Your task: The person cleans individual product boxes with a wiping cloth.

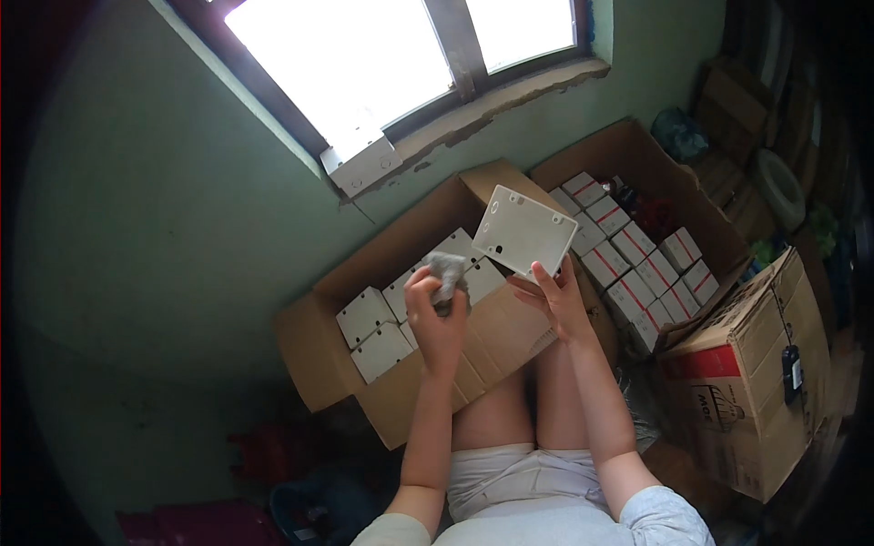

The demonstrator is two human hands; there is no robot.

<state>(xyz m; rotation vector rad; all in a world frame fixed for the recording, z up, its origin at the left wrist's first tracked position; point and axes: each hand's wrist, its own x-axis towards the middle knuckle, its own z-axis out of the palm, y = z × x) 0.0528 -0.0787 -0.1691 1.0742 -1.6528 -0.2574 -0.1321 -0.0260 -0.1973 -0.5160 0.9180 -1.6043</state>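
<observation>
My right hand [555,300] holds up a flat white plastic plate [524,231] by its lower edge, tilted, with small holes near its corners. My left hand [435,309] grips a crumpled grey cloth [450,273] just left of the plate, not touching it. Both hands hover above an open cardboard box [319,350] that holds several white plastic boxes [366,315]. My bare knees show below the hands.
A second open carton [608,146] at the right holds several white-and-red small boxes [637,264]. A closed printed carton [756,382] stands at the far right. One white box [364,164] rests on the window sill. The green wall lies beyond; dark clutter sits at lower left.
</observation>
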